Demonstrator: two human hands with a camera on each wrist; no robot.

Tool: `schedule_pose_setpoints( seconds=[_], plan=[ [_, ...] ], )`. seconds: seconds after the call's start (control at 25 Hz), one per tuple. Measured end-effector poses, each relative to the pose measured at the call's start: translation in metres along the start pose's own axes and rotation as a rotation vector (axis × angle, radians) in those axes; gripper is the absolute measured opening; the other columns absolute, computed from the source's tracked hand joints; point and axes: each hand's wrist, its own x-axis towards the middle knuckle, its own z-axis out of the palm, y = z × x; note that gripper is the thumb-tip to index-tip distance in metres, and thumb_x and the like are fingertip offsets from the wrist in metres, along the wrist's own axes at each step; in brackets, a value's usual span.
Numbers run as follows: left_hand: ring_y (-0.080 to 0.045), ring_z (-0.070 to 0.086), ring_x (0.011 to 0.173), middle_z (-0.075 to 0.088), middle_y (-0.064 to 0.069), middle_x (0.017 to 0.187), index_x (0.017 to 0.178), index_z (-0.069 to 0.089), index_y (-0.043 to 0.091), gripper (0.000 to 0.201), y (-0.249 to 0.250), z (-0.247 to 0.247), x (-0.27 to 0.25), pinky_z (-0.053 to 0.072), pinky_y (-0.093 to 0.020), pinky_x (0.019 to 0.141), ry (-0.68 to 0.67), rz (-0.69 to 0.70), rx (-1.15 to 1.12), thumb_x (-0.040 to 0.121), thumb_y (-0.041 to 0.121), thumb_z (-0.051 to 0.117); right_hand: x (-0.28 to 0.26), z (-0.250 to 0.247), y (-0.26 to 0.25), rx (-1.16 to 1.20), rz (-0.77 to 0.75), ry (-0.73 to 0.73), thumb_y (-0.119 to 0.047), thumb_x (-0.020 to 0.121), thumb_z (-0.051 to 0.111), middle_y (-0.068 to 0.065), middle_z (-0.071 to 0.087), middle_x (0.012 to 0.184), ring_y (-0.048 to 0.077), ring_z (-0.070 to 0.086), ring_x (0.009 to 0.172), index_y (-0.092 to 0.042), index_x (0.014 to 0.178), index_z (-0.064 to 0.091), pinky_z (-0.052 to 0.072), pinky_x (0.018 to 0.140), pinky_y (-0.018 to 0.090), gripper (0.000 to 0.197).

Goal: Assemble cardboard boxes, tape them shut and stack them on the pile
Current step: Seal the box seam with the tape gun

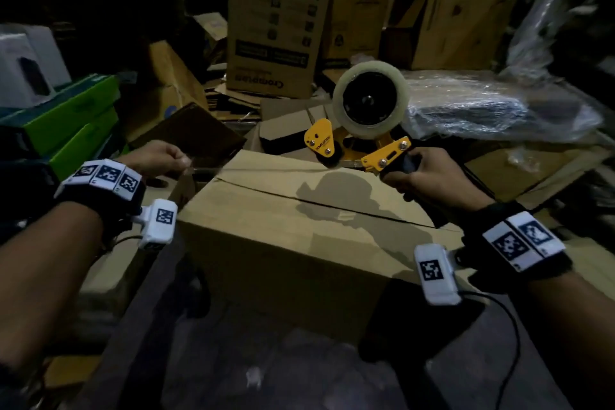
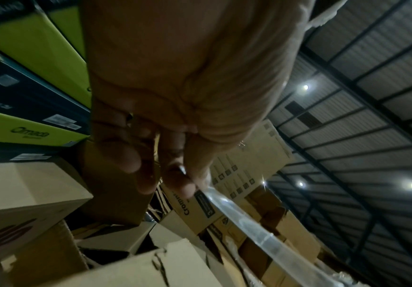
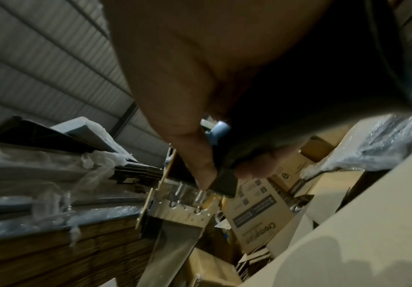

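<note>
A brown cardboard box [image 1: 286, 236] stands in front of me with its top flaps closed along a seam. My right hand [image 1: 429, 176] grips the black handle of a yellow tape dispenser [image 1: 359, 140] with a clear tape roll, held just above the box's far edge. A strip of clear tape [image 1: 253, 169] runs from the dispenser leftward to my left hand [image 1: 159, 160], which pinches its free end beyond the box's left corner. In the left wrist view the tape strip [image 2: 249, 223] leaves my fingertips [image 2: 185, 186]. In the right wrist view my fingers wrap the dispenser handle [image 3: 224, 174].
Green boxes [image 1: 66, 123] are stacked at the left. A tall printed carton [image 1: 276, 20] and more cartons stand behind, with flattened cardboard [image 1: 233, 96] around them. Plastic-wrapped goods [image 1: 492, 106] lie at the right. Dark floor [image 1: 266, 369] shows in front of the box.
</note>
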Motion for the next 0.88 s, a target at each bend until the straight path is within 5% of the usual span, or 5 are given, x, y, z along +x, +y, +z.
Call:
schedule_pose_setpoints(
  seconds=[0.24,0.6,0.88],
  plan=[
    [-0.02,0.057,0.077,0.064,-0.008,0.08,0.078,0.06,0.01,0.023,-0.025,0.001,0.056,0.038,-0.027,0.056,-0.185,0.12,0.104,0.097,0.021,0.055,0.017,0.01,-0.027,-0.061,0.09,0.028,-0.026,0.08,0.083,0.007,0.073,0.079,0.027,0.071,0.073,-0.017,0.09,0.067,0.06,0.077,0.054,0.021],
    [-0.017,0.056,0.073,0.062,-0.009,0.08,0.077,0.059,0.006,0.021,-0.041,0.015,0.086,0.037,-0.026,0.059,-0.215,0.175,0.078,0.097,0.011,0.052,0.033,0.031,-0.037,-0.182,0.117,-0.003,-0.038,0.08,0.081,0.0,0.072,0.076,0.018,0.07,0.068,-0.023,0.09,0.066,0.06,0.077,0.048,0.024],
    [-0.021,0.062,0.082,0.065,-0.006,0.085,0.085,0.064,0.008,0.017,-0.049,0.016,0.103,0.04,-0.026,0.058,-0.302,0.165,0.197,0.095,0.02,0.056,0.036,0.037,-0.038,-0.299,0.151,-0.008,-0.048,0.078,0.08,-0.002,0.072,0.071,0.014,0.071,0.067,-0.026,0.088,0.062,0.059,0.08,0.047,0.031]
  ],
)
